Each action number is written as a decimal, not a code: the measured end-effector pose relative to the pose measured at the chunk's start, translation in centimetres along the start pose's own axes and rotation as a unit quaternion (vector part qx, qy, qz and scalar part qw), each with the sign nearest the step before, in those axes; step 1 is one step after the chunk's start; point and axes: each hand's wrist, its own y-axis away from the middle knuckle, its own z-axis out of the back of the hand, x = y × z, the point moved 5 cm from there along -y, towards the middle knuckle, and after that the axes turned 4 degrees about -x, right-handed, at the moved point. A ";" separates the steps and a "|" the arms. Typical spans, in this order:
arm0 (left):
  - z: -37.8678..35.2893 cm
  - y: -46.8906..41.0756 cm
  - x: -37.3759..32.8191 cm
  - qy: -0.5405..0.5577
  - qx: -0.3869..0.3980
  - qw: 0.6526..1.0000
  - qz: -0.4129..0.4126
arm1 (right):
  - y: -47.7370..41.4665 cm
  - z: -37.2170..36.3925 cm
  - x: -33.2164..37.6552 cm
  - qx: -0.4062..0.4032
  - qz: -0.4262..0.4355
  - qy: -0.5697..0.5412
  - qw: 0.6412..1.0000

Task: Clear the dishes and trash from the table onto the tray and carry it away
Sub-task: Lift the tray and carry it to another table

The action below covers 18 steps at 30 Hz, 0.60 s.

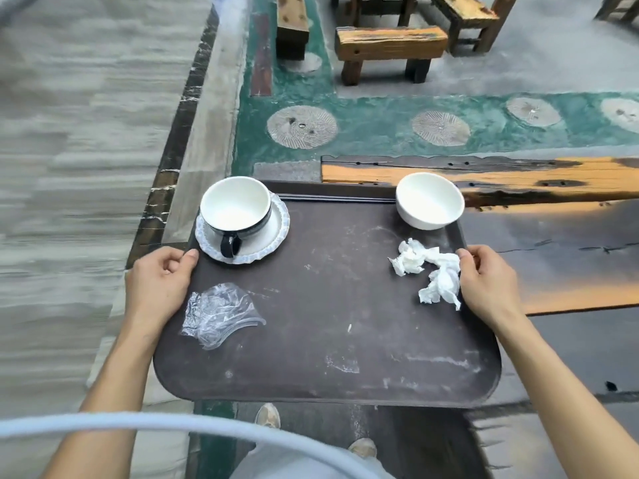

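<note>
I hold a dark brown tray (pixel 321 340) level in front of me, above the floor. My left hand (pixel 159 278) grips its left rim and my right hand (pixel 487 281) grips its right rim. At the tray's far left stands a white cup with a dark handle (pixel 235 209) on a white saucer (pixel 273 236). A white bowl (pixel 428 200) sits at the far right corner. Crumpled white tissue (pixel 428 267) lies beside my right thumb. Clear plastic wrap (pixel 218 312) lies at the near left.
A dark and orange wooden table (pixel 553 236) lies to the right, partly under the tray. Wooden benches (pixel 390 46) stand farther ahead on the green patterned floor (pixel 373 122). A grey paved strip runs along the left. My shoes (pixel 268 414) show below the tray.
</note>
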 end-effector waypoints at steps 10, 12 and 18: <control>8.0 -9.0 7.7 -0.004 -0.034 0.999 0.007 | 1.5 -8.7 12.0 0.003 0.028 -0.013 1.000; 8.7 -10.4 8.7 0.008 -0.035 0.999 0.007 | 1.5 -9.9 13.5 0.001 0.032 -0.013 0.999; 9.2 -14.5 10.6 0.016 -0.038 0.999 0.020 | -0.2 -12.6 17.3 0.002 0.043 0.003 0.999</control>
